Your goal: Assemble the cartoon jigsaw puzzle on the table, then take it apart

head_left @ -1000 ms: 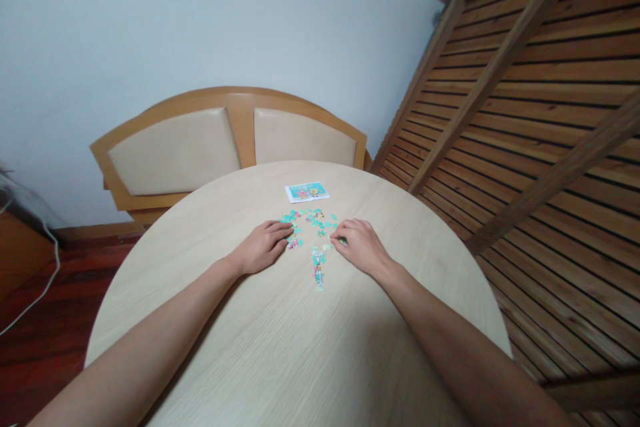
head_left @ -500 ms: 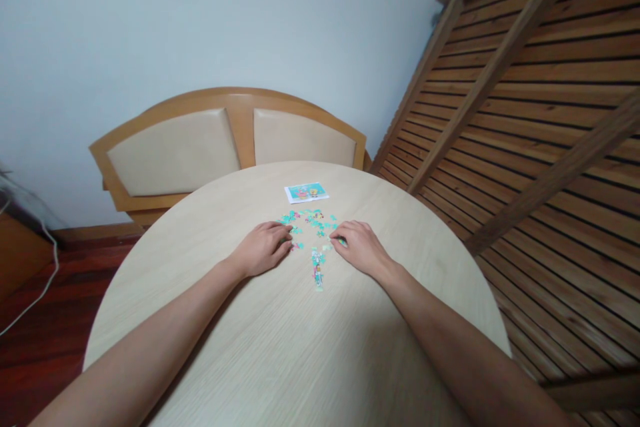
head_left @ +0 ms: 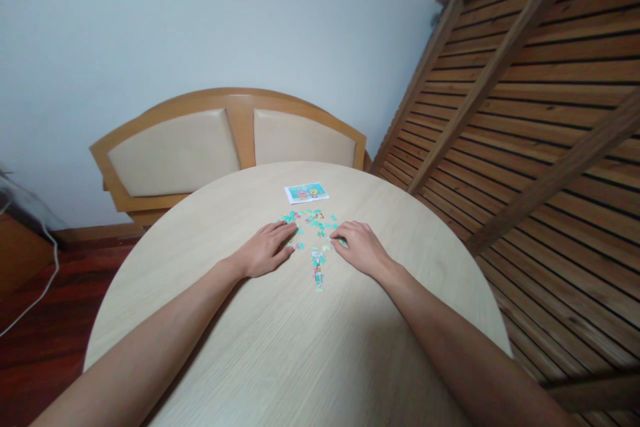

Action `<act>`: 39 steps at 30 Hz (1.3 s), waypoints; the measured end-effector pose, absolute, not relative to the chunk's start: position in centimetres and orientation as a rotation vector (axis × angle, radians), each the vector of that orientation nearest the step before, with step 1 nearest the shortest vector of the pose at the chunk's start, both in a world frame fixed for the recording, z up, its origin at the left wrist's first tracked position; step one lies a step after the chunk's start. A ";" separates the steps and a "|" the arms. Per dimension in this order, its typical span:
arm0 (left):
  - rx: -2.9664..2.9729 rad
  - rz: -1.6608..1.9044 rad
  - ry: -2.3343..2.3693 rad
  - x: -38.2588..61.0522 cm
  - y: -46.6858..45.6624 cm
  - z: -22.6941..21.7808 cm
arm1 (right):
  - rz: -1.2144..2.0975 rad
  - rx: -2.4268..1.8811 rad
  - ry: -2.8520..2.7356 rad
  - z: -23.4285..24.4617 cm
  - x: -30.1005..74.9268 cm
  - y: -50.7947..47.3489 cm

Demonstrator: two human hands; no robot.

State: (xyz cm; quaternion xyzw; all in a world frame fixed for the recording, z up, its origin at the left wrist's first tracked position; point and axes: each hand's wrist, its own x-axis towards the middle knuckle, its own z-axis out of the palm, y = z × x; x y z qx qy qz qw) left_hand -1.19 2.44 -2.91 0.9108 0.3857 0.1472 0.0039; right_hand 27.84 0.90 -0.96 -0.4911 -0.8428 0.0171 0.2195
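Loose jigsaw puzzle pieces (head_left: 320,225), mostly teal with bits of pink and yellow, lie scattered on the table between my hands. Nearer to me, a narrow joined strip of puzzle pieces (head_left: 318,268) runs lengthwise toward my body. My left hand (head_left: 267,248) rests palm down at the left side of the pieces, fingers stretched out and thumb apart, covering some of them. On the right, my right hand (head_left: 359,247) has its thumb and fingers bent together at the edge of the pieces. Whatever sits between those fingertips is too small to make out.
Beyond the pieces lies a picture card (head_left: 307,193) with a teal cartoon scene. The round wooden table (head_left: 280,347) stands against a padded bench back (head_left: 240,127). A slatted wooden panel (head_left: 525,113) leans along the right. A white cable (head_left: 50,280) hangs at the left.
The fingers of my left hand have straightened and reached slightly to the right over the pieces. My right hand stays almost still.
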 end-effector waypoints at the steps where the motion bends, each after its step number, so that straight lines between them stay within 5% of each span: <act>1: 2.846 0.460 1.223 -1.2 2.4 -2.9 | 0.048 -1.360 -2.332 -0.9 27.8 0.9; 18: 2.661 0.592 1.646 -2.2 4.3 -3.1 | 0.041 -1.364 -2.354 -0.8 28.0 0.8; 39: 2.728 0.478 1.441 -2.6 4.9 -3.0 | 0.045 -1.374 -2.342 -0.5 27.7 0.6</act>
